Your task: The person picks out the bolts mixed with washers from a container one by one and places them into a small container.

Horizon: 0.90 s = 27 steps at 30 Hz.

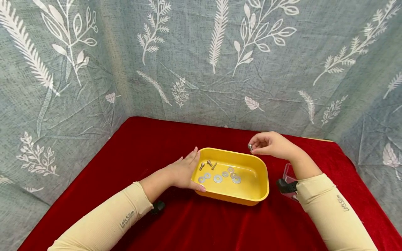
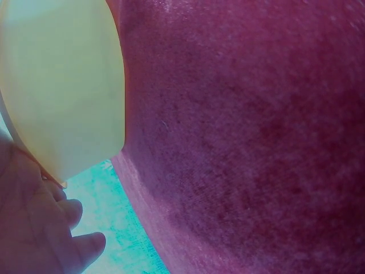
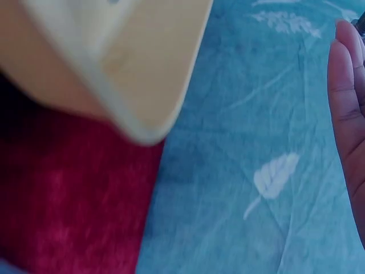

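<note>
A yellow plastic tray point(image 1: 232, 195) stands on the red cloth. Inside it lie several flat washers point(image 1: 217, 179) and, near its left end, a few small screws point(image 1: 209, 162). My left hand point(image 1: 182, 173) rests against the left end of the tray, fingers straight along the rim and thumb at the front corner. In the left wrist view, fingertips point(image 2: 85, 248) reach past the tray's edge. Above the tray's far right corner, my right hand point(image 1: 271, 144) pinches a metal bolt point(image 1: 250, 147) between thumb and fingers. Only a dark sliver of the bolt appears in the right wrist view.
A clear plastic box point(image 1: 287, 170) lies right of the tray, partly hidden by the right forearm and wrist camera. Red velvet cloth point(image 1: 150, 146) covers the table. A grey-blue leaf-patterned curtain point(image 1: 194, 87) hangs behind and at both sides.
</note>
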Motion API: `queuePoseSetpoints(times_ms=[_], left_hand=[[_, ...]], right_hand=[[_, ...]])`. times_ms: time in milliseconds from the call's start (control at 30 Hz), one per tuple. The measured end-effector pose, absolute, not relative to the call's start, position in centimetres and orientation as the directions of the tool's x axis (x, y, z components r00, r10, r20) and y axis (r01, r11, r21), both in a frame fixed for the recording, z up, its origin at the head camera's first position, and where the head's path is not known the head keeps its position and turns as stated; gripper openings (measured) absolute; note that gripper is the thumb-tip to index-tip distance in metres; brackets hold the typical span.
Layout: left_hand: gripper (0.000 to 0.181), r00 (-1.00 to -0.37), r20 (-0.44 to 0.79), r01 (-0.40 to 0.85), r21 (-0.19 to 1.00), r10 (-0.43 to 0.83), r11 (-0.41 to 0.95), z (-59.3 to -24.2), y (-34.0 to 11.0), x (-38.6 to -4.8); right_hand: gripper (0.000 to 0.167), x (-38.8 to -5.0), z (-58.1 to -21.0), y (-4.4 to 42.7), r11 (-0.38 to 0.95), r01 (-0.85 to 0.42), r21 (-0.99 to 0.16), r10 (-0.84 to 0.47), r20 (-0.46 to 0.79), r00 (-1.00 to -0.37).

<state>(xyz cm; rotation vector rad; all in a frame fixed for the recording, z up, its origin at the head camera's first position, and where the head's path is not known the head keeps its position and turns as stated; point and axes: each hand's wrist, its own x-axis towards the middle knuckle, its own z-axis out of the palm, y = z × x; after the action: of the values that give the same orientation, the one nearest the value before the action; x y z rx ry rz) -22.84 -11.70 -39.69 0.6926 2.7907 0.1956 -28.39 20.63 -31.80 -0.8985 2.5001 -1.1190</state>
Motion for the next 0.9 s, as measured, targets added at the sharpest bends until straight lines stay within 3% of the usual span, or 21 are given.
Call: queuePoseSetpoints(times_ms=[567, 900], left_hand=[[0.129, -0.853, -0.204, 0.443, 0.201, 0.480, 0.874, -39.6, -11.7, -22.7], [0.130, -0.851, -0.204, 0.449, 0.192, 0.483, 0.873, -39.7, -11.7, -22.8]], right_hand=[[0.019, -26.1, -32.1, 29.1, 0.541, -0.465, -0.701, -0.522, 0.154, -0.839], [0.023, -25.1, -32.9, 32.9, 0.599, -0.434, -0.673, -0.461, 0.153, -0.874]])
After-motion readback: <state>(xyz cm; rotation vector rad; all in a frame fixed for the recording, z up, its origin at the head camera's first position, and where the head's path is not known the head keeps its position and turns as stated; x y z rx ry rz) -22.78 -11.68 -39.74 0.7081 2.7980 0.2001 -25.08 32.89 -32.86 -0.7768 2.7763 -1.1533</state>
